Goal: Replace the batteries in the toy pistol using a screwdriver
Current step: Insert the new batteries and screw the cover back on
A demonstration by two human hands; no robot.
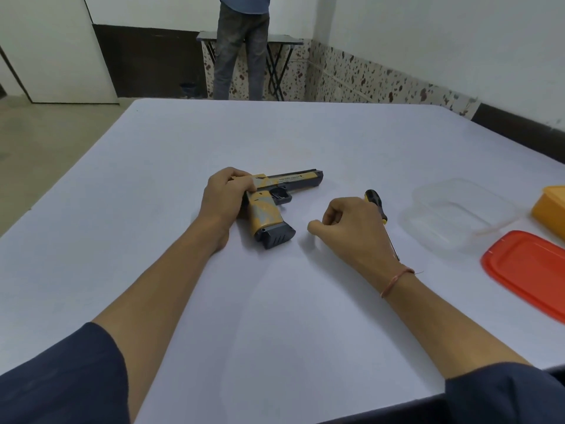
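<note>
A yellow-and-grey toy pistol [269,214] lies on its side on the white table [275,316], with its barrel pointing right and its grip toward me. My left hand [223,197] is closed over the rear of its slide. My right hand [351,221] hovers just right of the pistol's grip, fingers curled in and thumb stuck out; nothing shows in it. A screwdriver [373,198] with a black-and-yellow handle lies on the table just behind that hand. The hand and wrist partly hide its shaft.
A clear plastic container [452,218] stands at the right, with a red lid [529,270] in front of it and a yellow box [550,206] at the frame edge. Beyond the table a person [241,47] stands at a small folding table [287,41].
</note>
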